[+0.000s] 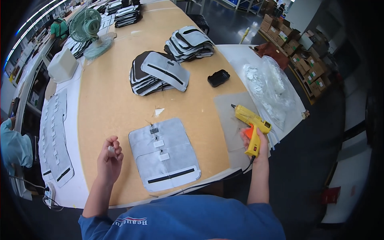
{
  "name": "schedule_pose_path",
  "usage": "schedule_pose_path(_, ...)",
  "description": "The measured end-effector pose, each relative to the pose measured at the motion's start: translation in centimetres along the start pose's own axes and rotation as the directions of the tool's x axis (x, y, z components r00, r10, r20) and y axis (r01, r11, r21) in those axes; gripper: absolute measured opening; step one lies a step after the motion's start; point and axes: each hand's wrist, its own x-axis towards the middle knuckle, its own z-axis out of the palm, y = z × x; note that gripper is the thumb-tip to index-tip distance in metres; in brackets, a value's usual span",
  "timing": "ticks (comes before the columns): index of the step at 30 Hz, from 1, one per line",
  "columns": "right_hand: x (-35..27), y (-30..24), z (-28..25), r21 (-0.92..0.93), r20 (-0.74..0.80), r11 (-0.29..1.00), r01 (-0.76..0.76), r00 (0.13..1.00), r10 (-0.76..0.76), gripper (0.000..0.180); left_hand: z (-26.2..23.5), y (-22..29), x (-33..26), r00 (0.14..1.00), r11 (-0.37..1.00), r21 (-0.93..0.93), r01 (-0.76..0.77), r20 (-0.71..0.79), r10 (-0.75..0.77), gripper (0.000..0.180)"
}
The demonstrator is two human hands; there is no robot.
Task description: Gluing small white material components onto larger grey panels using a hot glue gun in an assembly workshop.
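Observation:
My right hand is wrapped round the handle of a yellow glue gun with an orange trigger. Its dark nozzle points to the far left, above a grey sheet at the table's right edge. My left hand is raised with curled fingers, pinching a small white piece. Between the hands a grey fabric panel lies flat on the table. Down its middle run a dark patch and two small white tabs. A black strip crosses its near end.
Two stacks of grey-and-black panels stand farther up the table, near a black tray. A green fan and white container are at left. A clear plastic bag lies at right. A black cord trails from the gun.

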Motion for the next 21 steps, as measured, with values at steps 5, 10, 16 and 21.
schedule_pose_path(5, -0.7, 0.1, 0.9, -0.225, -0.077, 0.974, -0.011, 0.997, -0.006, 0.053, 1.8, -0.2, -3.1, 0.973, 0.918, -0.324, 0.229, 0.068, -0.219, 0.034)
schedule_pose_path(10, -2.2, -0.5, -0.4, -0.432, -0.133, 0.902, -0.010, 0.990, -0.052, 0.048, 1.5, -1.5, -4.8, 0.948, 0.894, -0.314, 0.319, 0.117, -0.297, 0.042)
schedule_pose_path(16, -4.3, -1.6, 2.1, -0.945, -0.284, 0.227, -0.235, 0.935, -0.213, 0.048, 3.4, -1.7, -6.7, 0.938, 0.916, -0.204, 0.346, 0.107, -0.330, 0.067)
schedule_pose_path(21, -6.9, 1.3, 7.3, -0.954, 0.197, 0.114, 0.277, 0.867, -0.457, 0.021, 5.5, -1.7, -5.9, 0.874, 0.865, -0.187, 0.465, 0.249, -0.416, 0.071)
